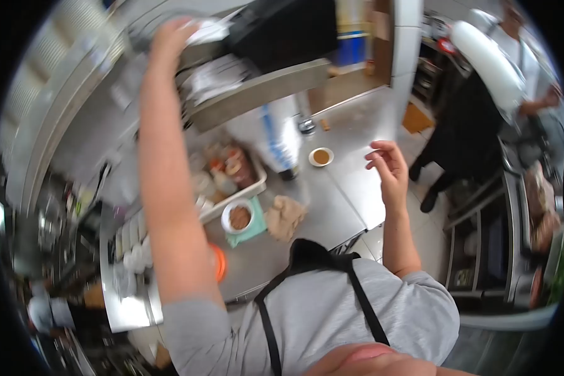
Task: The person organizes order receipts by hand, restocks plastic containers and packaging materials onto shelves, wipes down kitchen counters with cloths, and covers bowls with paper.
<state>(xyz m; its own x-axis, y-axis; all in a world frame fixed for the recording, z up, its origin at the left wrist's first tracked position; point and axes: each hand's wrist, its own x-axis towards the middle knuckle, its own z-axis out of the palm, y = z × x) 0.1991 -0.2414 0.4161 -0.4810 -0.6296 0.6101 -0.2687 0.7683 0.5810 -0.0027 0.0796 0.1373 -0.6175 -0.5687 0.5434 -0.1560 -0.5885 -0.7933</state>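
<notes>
The head view takes in a broad stainless-steel tabletop (335, 210), smooth and shiny, with a co-worker (464, 119) in a dark apron standing beyond its right edge. Above the tabletop's far left part, a shelf (263, 95) with a straight metal front carries a bulky black object (285, 37). The person's left arm crosses over the tabletop's left part, hiding some of what lies there, and the left hand (171, 39) is up at the shelf's left end. A crumpled white sheet (212, 31) lies right at that hand's fingers, between them and the black object; blur hides whether the fingers pinch it or only touch it, and whether it is paper or plastic. Another rumpled white sheet (216, 78) sits lower, behind the shelf's front. The right hand (390, 166) hangs in the air by the tabletop's right edge, fingers loosely bent and a little apart.

Toward the far left, a pale, straight-walled tray (261, 185) holds jars and containers. Nearer the front edge lies a tan cloth (285, 218), soft and bunched, just beside a flat green cloth (255, 230). On the green cloth stands a round white bowl (227, 219) of crumbly brown food. A small white dish (321, 157) with smooth brown liquid sits toward the far right corner.
</notes>
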